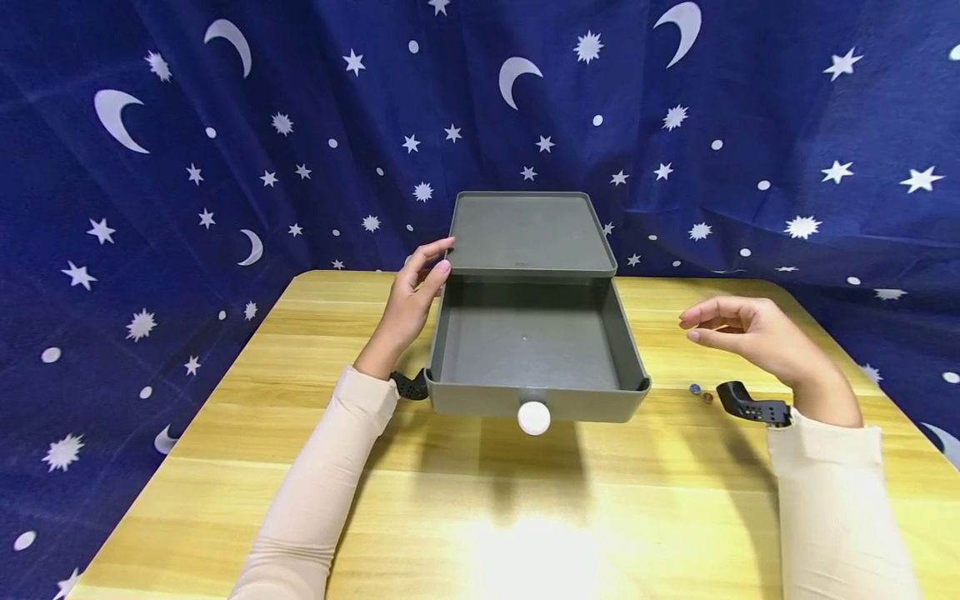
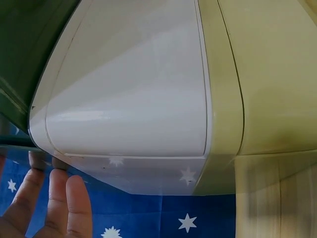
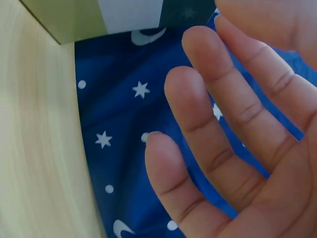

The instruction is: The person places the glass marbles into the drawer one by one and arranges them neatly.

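Note:
A small drawer unit with a grey tray-like top (image 1: 532,233) stands on the table. Its grey drawer (image 1: 525,342) is pulled out toward me, with a white round knob (image 1: 534,418) on the front; nothing shows inside. My left hand (image 1: 408,304) rests at the left edge of the top, fingers against the unit's side. White and yellow-green side panels (image 2: 129,89) fill the left wrist view. To the right of the drawer, my right hand (image 1: 757,333) hovers with loosely bent fingers and holds nothing. Near it on the table lie a blue marble (image 1: 695,389) and a reddish-brown marble (image 1: 707,397), side by side.
The light wooden table (image 1: 360,517) reaches to a dark blue curtain (image 1: 360,100) with white moons and stars behind and at both sides. A black wrist camera mount (image 1: 742,404) sits on the right wrist, another (image 1: 410,386) on the left, close to the drawer's side.

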`<state>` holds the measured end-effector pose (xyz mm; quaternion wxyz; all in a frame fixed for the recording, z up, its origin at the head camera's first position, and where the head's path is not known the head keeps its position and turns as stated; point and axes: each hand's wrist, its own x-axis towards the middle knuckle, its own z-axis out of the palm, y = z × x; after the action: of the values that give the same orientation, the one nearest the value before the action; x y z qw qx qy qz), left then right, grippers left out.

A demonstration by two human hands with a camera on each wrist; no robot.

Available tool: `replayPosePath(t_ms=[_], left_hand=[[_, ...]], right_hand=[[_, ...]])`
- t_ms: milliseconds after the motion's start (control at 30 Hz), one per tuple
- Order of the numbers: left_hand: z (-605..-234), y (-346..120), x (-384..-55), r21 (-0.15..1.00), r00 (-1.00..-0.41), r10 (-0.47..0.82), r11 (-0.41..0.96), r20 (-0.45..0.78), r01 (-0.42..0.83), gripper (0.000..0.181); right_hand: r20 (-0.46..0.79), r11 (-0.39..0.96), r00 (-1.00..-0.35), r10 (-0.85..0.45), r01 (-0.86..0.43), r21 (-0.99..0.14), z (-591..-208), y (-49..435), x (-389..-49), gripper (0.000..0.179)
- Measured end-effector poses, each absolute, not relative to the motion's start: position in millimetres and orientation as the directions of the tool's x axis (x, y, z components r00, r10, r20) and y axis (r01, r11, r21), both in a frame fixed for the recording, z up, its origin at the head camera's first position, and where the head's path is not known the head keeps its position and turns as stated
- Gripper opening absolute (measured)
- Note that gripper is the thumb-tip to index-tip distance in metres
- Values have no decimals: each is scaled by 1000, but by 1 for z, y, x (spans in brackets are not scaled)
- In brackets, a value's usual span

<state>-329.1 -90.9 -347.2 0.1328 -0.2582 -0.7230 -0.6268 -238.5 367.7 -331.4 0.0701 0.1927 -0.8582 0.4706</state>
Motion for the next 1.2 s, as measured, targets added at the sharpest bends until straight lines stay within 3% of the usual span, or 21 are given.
replayPosePath(t_ms=[600, 1200], left_hand=[[-348, -91, -330, 836, -828, 214, 80, 518, 543, 48], [-349, -91, -330, 836, -828, 210, 77, 520, 544, 47]], right_hand=[[229, 418, -943, -240, -314, -853, -361, 394, -248, 32], [111, 483, -968, -225, -210, -850, -382, 408, -251, 27]])
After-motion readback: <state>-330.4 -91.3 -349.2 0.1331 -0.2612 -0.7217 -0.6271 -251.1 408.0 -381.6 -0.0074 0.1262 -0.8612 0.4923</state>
